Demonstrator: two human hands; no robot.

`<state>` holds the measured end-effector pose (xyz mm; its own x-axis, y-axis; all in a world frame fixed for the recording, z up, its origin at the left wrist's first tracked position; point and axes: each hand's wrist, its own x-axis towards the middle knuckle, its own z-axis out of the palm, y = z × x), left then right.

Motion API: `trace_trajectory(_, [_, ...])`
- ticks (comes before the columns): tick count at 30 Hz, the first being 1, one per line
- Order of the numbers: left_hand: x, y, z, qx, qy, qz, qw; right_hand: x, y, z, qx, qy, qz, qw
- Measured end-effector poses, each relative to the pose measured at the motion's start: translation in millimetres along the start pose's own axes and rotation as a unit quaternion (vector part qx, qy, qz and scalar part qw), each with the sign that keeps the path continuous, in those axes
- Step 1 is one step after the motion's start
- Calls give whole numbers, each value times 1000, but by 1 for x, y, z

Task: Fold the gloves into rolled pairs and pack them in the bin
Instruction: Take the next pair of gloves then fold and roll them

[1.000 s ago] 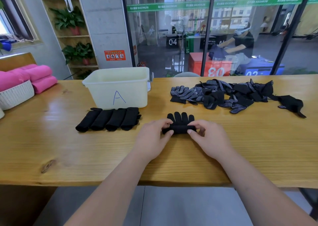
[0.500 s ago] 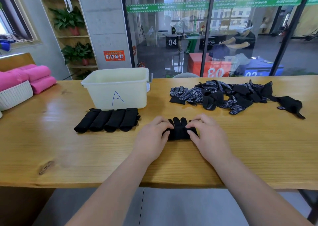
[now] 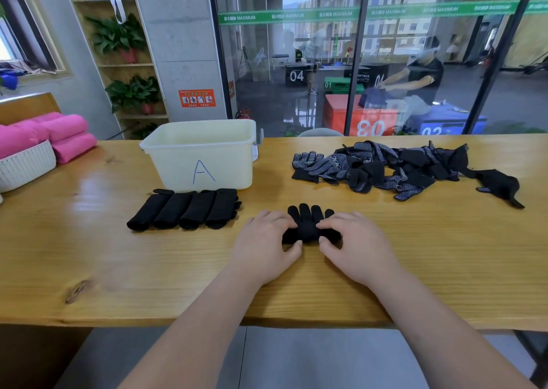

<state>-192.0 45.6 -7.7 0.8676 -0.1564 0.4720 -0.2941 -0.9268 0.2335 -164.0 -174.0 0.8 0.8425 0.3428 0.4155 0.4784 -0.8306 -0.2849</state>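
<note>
**So, both hands on a half-rolled glove pair**

Starting at the far left of the long pale wooden table [image 3: 118,264], there's a white woven basket [image 3: 26,166] with fat pink rolled towels [image 3: 68,139] piled in and beside it. Next over, toward the back, sits the cream plastic bin [image 3: 178,166] with a blue "A" drawn on its front. From this angle I can't tell if anything's inside. Just in front of it, four rolled black glove bundles [image 3: 184,211] lie side by side in a row, touching each other. They're close to the bin but outside it.

Middle front is where the action is. The left hand [image 3: 264,243] and right hand [image 3: 355,243] both grip the half-rolled black knit glove pair [image 3: 308,228], one at each end. Fingers curl over the top of the roll, thumbs sit against its near side. The rolled part lies crosswise on the table, and the glove fingertips poke out flat beyond it, pointing away from the person.

Right of that, further back, a messy pile of loose black gloves with white grip dots [image 3: 379,166] sprawls along the table. One lone black glove [image 3: 498,184] lies at the pile's right end.
</note>
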Motion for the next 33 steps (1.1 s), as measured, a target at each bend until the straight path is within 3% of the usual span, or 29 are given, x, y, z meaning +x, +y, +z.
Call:
trace_trajectory(18, [0,-5,-9,-137,-25,-94,986,-3,4,-8,166,5,70,984])
trace_trajectory(25, [-3,-7,-14,-263,-15,-148,953,0,9,-3,272,9,106,956])
trace_trajectory(29, [-1,-7,-11,-218,22,-125,968,0,10,0,198,31,103,974])
trace_trajectory(33, [0,-6,-5,-108,96,-30,989,0,6,4,40,80,105,990])
